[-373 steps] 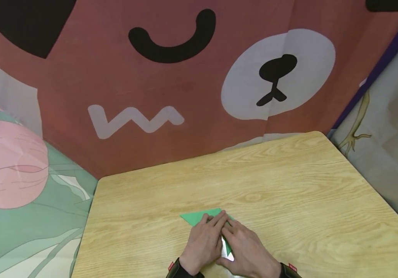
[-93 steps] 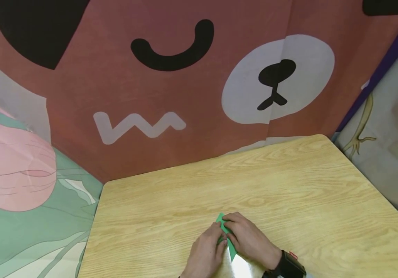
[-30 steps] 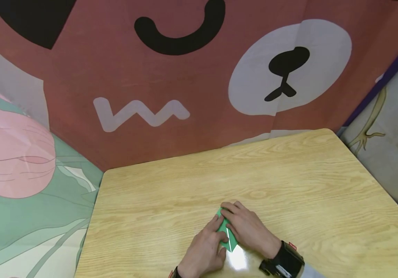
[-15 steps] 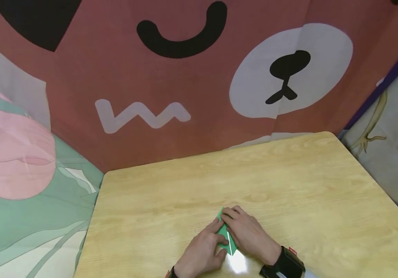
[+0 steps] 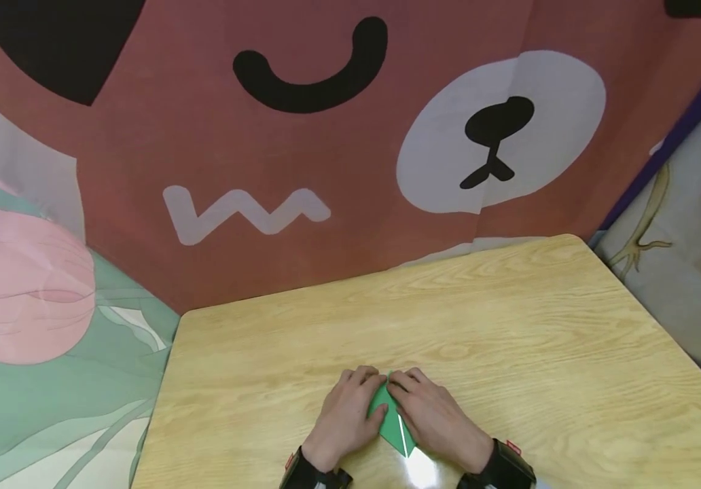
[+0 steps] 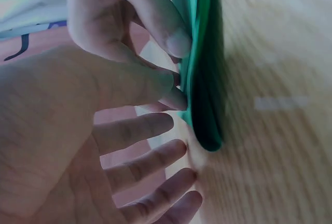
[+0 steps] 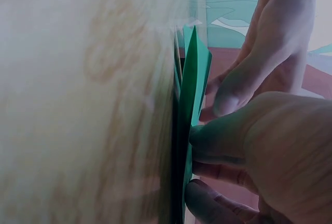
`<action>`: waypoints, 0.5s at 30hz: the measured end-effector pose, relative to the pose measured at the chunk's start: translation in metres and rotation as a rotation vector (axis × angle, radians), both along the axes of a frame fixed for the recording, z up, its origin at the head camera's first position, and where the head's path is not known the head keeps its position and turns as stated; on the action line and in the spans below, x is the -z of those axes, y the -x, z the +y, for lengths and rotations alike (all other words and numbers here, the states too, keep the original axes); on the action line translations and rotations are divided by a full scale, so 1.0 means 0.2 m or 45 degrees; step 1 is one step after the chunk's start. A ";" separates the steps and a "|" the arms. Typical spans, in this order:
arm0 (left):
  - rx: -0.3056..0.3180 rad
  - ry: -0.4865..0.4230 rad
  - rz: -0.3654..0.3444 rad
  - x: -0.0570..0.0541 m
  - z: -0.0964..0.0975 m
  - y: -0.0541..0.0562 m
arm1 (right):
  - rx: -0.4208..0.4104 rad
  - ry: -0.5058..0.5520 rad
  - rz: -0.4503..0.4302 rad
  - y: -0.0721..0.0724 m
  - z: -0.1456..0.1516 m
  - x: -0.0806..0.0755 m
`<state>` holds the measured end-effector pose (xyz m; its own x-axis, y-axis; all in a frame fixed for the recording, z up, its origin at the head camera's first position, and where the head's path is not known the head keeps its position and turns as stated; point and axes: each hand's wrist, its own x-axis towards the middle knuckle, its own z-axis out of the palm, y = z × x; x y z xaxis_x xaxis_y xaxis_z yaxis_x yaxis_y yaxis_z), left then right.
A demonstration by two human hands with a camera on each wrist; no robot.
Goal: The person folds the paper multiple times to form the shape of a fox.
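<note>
A folded piece of green paper (image 5: 395,435), narrow and kite-like, lies on the table with a pale line running down its middle. On its left side is my left hand (image 5: 344,415), whose thumb touches the paper while the other fingers extend, spread, in the left wrist view. My right hand (image 5: 439,421) holds the right side near the far tip, its fingers bent and its thumb against the paper. Seen from the left wrist, the green paper (image 6: 205,115) has a rounded, raised fold near the tip. Parts of the paper hide under the fingers.
The wooden table (image 5: 509,326) extends beyond both hands and has rounded far corners. Behind it hangs a reddish cloth (image 5: 289,149) printed with a cartoon face. Patterned cloths (image 5: 26,299) also stand at the sides. A bright reflection lies near the paper's near tip.
From a wider triangle at first, the paper has become a narrow folded shape. In the last half second my left hand has shifted left and up, uncovering more of the paper's left side.
</note>
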<state>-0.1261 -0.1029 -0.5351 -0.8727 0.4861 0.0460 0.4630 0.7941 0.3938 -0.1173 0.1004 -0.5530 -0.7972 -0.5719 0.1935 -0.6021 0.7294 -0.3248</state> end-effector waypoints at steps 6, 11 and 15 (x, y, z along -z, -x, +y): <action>-0.024 0.030 0.028 0.03 0.02 0.05 | -0.013 0.008 -0.014 -0.01 -0.01 0.01; -0.010 0.023 0.048 0.04 0.02 0.09 | -0.001 0.009 0.002 -0.01 0.00 0.01; -0.004 0.008 0.053 0.05 0.02 0.10 | 0.004 0.014 0.014 -0.01 0.00 0.01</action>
